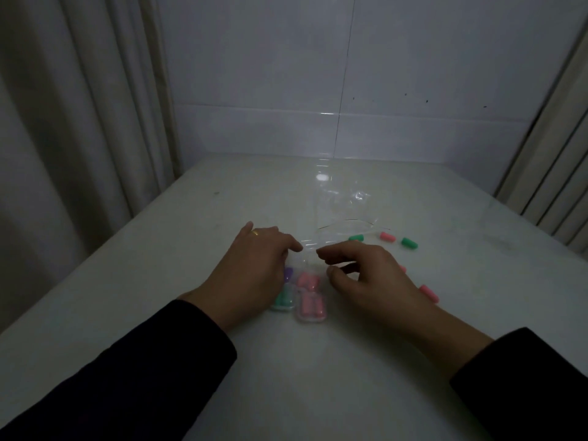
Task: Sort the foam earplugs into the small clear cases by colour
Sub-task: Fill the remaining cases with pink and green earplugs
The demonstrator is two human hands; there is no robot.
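My left hand (254, 265) curls over an empty clear case (307, 249) at the middle of the table, fingertips on its left side. My right hand (372, 278) hovers just right of that case with thumb and fingers apart and nothing between them. Below the hands stand filled cases: two hold pink earplugs (310, 307) (308, 280), one holds green earplugs (284, 297), and a purple earplug (288, 272) shows partly under my left hand. Loose on the table to the right lie a green earplug (356, 238), a pink earplug (387, 236), another green earplug (409, 243) and a pink earplug (429, 293).
A crumpled clear plastic bag (343, 211) lies behind the hands. The white table (191, 361) meets a tiled wall at the back. Curtains hang at the left (79, 122) and far right. The light is dim.
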